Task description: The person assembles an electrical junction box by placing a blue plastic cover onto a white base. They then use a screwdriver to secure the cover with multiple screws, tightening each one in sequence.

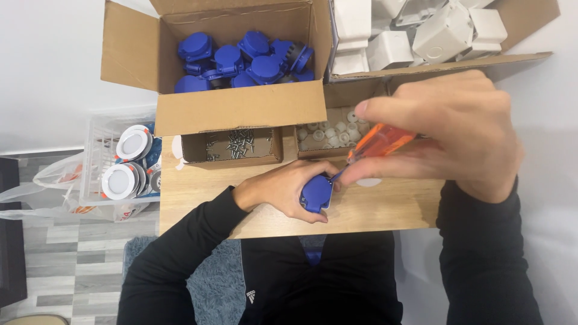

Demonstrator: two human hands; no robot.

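Wooden table (385, 210) carries a cardboard box (241, 108) of blue sockets. My right hand (457, 132) grips an orange-handled screwdriver (376, 143), tip at the blue socket (316, 194) clasped in my left hand (283, 188) at the table's near edge.

My left hand (280, 189) pins a socket cover (316, 194) on the board (385, 207), right hand (448, 129) just right of it with the screwdriver (376, 144). Behind sit 2 small trays, screws (236, 143) left, caps (328, 133) right. Further back, 2 boxes: covers (244, 60) left, housings (421, 30) right.
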